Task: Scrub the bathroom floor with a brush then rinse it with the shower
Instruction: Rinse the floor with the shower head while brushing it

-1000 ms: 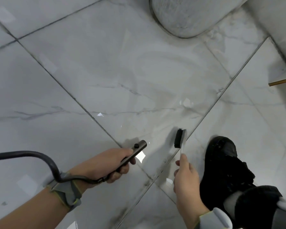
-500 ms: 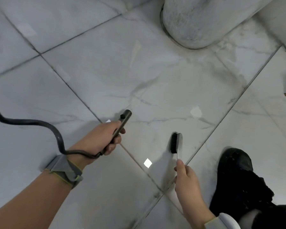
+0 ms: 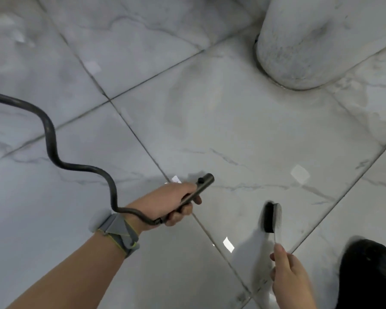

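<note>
My left hand point(image 3: 172, 202) grips a slim dark metal shower wand point(image 3: 199, 187), its tip pointing up and right over the marble-tile floor point(image 3: 243, 134). No water shows at the tip. The wand's dark hose point(image 3: 51, 139) snakes off to the left edge. My right hand point(image 3: 289, 278) holds a small brush point(image 3: 272, 217) by its pale handle. The black bristles face left, just above or touching the wet tile; contact is unclear.
A white toilet base point(image 3: 310, 45) stands at the upper right. My black shoe point(image 3: 368, 270) rests on the floor at the lower right. Dark grout lines point(image 3: 129, 128) cross the glossy tiles.
The view has shifted, so the toilet base sits lower and further right. My left hand with the wand rose and its hose curls more. The brush stays in front of my right hand.
</note>
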Available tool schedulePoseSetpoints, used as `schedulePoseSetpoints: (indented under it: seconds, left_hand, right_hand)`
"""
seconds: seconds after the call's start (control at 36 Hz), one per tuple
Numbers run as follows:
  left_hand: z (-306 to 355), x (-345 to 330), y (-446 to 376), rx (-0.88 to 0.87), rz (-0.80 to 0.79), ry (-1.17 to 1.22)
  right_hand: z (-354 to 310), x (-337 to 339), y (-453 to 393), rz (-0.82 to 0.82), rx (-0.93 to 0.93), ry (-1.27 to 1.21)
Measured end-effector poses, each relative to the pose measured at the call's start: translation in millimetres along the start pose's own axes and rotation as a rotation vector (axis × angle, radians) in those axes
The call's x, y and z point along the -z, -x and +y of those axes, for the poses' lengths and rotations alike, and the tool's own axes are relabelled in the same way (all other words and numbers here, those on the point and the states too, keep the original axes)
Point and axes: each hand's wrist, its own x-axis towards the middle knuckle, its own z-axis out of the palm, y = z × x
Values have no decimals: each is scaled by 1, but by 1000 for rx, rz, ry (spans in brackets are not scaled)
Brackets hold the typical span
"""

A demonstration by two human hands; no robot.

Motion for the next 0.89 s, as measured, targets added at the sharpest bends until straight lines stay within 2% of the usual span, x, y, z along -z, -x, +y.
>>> schedulePoseSetpoints:
  seconds: [0.08,0.39,0.53,0.61,0.78,0.83,0.89]
  left_hand:
    - [-19,-6,6,3,-11,-76]
    - [-47,71,34,-112,383,54]
    - [-39,92,38,-107,469,68]
    - [-29,79,35,-100,411,49]
    - [-26,-11,14,-40,70,-78]
    - [-33,-33,9,-31,44,-48]
    - [-29,-53,-7,-63,17,-53]
  right_hand:
    - [-2,-2,-2,4,15,29]
    - [-6,1,-11,-24,49,29]
    - [-15,-2,-14,-60,87,71]
    - [-26,0,-15,-74,128,61]
    - [-58,11,-34,-60,147,23]
    - [-75,8,-39,-102,155,30]
    - [-85,16,-57,-64,165,8]
